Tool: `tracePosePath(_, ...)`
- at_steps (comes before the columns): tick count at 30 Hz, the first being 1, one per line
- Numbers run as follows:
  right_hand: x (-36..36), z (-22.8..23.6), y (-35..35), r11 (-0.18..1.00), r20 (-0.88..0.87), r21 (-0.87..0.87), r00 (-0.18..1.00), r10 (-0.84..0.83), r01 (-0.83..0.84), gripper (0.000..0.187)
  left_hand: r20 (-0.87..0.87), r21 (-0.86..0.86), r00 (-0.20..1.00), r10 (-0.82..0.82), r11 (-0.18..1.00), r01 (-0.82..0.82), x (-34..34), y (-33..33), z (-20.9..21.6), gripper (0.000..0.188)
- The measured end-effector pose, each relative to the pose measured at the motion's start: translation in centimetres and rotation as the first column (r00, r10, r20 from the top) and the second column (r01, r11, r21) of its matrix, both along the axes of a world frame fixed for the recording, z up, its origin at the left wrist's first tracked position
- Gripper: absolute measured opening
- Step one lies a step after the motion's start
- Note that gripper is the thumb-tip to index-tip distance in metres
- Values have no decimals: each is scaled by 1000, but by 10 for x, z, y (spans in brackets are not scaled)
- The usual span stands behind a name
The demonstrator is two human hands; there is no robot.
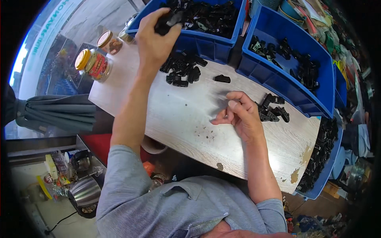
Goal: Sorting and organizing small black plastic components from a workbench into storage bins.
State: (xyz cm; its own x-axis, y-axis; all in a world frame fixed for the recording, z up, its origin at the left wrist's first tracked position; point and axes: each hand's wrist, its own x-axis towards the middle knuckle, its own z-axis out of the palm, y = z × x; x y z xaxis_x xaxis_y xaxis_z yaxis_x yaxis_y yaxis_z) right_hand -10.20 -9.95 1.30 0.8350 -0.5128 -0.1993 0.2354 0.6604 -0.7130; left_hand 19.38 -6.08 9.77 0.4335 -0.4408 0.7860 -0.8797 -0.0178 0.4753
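Note:
My left hand (152,47) reaches over the near left corner of a blue bin (214,43) heaped with black plastic parts (210,18). Its thumb and forefinger hold a small black plastic part (174,18), blurred. Below that bin, a loose pile of the same black parts (180,69) lies on the table (178,119), and a single black part (222,79) sits apart to its right. My right hand (244,117) hovers above the table, fingers loosely curled and apart, with nothing visible in them. Beside it, on the right, lies a smaller group of black parts (274,109).
A second blue bin (278,77) at the right holds fewer black parts. Another blue bin (317,190), full of them, stands below the table's right edge. Two lidded jars (95,65) occupy the far left corner. A steel kettle (84,192) is at lower left.

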Motion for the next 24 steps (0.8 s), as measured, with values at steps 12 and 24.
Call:
tracePosePath(12, 3, 2, 1, 1000, -7, -12, 1000, -2, 2, 27, 130, 259, 975, 179, 943, -208, -26, 36, -82, 42)
tracePosePath(24, -1, 3, 0, 1000, -11, -23, 1000, -4, 4, 25, 287, 10, 951, 112, 993, -120, -5, 26, -27, 35)
